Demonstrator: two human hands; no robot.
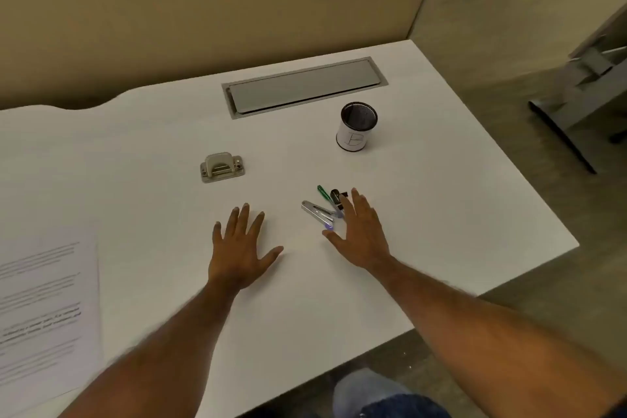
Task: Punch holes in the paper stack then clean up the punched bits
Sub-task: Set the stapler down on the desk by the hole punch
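- Both hands were flat and spread over the desk [424, 214], palms down, holding nothing: left hand [239, 244] on bare surface near the middle, right hand [361, 234] just beside a small clutter of pens and clips [325, 207].
- Hole punch [222, 167] sat untouched beyond the left hand, upright and apart from everything else.
- Paper stack [47, 309] lay at the far left edge, well apart from the punch and partly out of frame. No punching had begun, by my read.
- Risk 1: the right hand's fingertips were almost touching the clutter. A sweep toward the punch could have scattered the pieces or rolled a pen toward the near edge.
- Risk 2: the stack looked loose. Dragging it across with one hand could have fanned the sheets, giving misaligned holes.
- Risk 3: the stack sat close to the desk edge on the left. A careless pull could have slid sheets off.
- Risk 4: punched bits would land on a white desk, where they'd be hard to spot and easy to miss in cleanup. Opening the punch's tray over open desk would spread them.
- The mesh cup [358, 127] stood well clear on the right and was likely no obstacle.
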